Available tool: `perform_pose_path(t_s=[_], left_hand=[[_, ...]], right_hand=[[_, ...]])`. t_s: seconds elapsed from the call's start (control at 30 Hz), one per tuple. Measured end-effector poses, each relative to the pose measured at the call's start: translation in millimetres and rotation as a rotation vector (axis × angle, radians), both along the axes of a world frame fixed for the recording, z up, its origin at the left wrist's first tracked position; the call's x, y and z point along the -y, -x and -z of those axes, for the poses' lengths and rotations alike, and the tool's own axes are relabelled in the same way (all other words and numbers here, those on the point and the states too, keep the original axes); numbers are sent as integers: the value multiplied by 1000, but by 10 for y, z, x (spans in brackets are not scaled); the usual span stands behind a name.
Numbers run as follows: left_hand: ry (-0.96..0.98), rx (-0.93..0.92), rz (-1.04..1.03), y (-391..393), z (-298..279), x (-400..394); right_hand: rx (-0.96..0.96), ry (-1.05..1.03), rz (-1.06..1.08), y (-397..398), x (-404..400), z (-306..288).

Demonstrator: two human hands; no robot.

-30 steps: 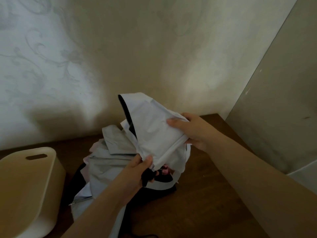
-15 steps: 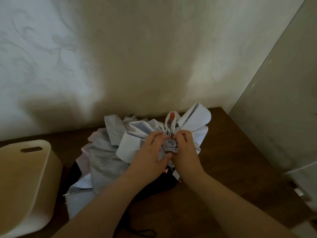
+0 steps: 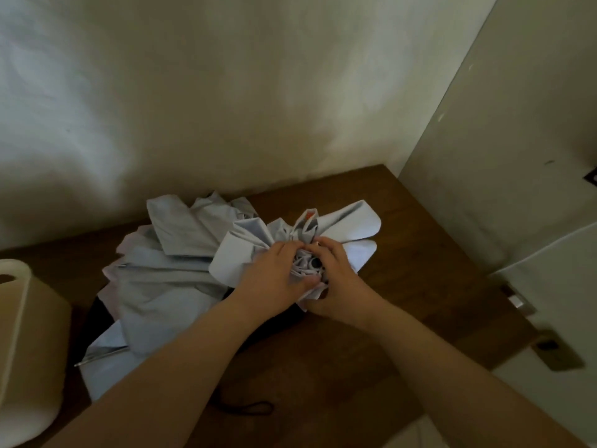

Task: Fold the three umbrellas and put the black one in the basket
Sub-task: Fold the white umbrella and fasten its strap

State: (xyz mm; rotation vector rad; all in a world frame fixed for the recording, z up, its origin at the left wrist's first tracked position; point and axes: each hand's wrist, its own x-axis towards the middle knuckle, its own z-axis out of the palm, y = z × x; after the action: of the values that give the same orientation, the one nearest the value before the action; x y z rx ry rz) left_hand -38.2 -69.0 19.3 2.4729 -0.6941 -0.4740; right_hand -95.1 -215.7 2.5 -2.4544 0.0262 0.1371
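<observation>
Umbrella [image 3: 326,240] cloth bunched under both hands: left hand [image 3: 274,270] and right hand [image 3: 336,279] gripped its pleats; better to gather evenly around the tip between fingertips.

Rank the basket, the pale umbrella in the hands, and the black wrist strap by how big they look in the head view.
1. Basket, though cut off by the frame and nearer the camera, so unsure against the next.
2. Pale umbrella.
3. Black wrist strap, plainly smallest.

Dim, soft, slightly blurred light
</observation>
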Motion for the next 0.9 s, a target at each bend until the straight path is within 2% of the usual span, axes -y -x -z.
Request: perform_pose_path(t_s=[0.1, 0.2, 0.27, 0.33, 0.47, 0.57, 0.63, 0.73, 0.83, 0.9], left_hand=[[-47, 46, 11, 11, 10, -25], [-99, 96, 13, 44, 46, -63], [-125, 131, 11, 84, 46, -65], [-129, 198, 3, 136, 25, -38], [-193, 427, 54, 181, 15, 10], [-290, 579, 74, 137, -7, 64], [-249, 467, 97, 150, -26, 169], [-221, 280, -6, 116, 8, 255], [-162, 227, -111, 127, 81, 331], [-174, 265, -79, 142, 93, 391]], right_hand=[[18, 95, 26, 122, 167, -24], [64, 85, 211, 243, 234, -18], [-36, 65, 287, 258, 220, -2], [-109, 177, 260, 271, 183, 24], [153, 273, 225, 311, 193, 109], [181, 357, 76, 231, 288, 106], [104, 375, 2, 174, 384, 27], [-17, 388, 11, 135, 493, -32], [-136, 398, -61, 117, 684, 65], [-275, 482, -126, 64, 821, 116]])
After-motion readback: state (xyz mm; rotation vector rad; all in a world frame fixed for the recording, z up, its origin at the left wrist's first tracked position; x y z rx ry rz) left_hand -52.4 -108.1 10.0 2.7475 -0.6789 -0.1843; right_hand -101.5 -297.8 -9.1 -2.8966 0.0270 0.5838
